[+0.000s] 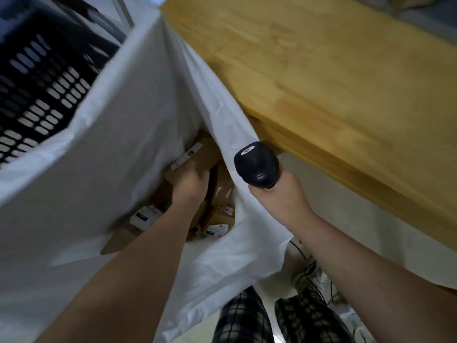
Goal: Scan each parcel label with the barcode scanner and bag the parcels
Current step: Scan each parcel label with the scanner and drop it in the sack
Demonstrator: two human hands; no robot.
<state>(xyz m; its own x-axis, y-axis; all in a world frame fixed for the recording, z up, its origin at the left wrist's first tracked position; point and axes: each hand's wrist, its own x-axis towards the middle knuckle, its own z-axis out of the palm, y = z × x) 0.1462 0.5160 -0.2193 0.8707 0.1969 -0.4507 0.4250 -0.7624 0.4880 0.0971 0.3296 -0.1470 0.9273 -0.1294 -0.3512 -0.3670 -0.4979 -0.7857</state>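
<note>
Reaching deep into the bag (111, 144), my left hand (191, 180) curls over a parcel (205, 149) that sits on top of other parcels (144, 216) at the bottom. My right hand (279, 196) clenches the scanner (257, 164) at the bag's right rim, just under the tabletop (321, 82) edge; whether it also pinches the rim I cannot tell.

The main risk, as I judge it, is that the bag is soft. If the rim slips off the right hand, the mouth may fold over my left forearm and snag it on the way out. The scanner head is near the tabletop edge and could knock it if I lift carelessly.

Room is tight: crate (42, 82) close on the bag's left, tabletop on the right, cables (309, 266) on the floor by my feet. The open way out looks to be straight up and toward me.
</note>
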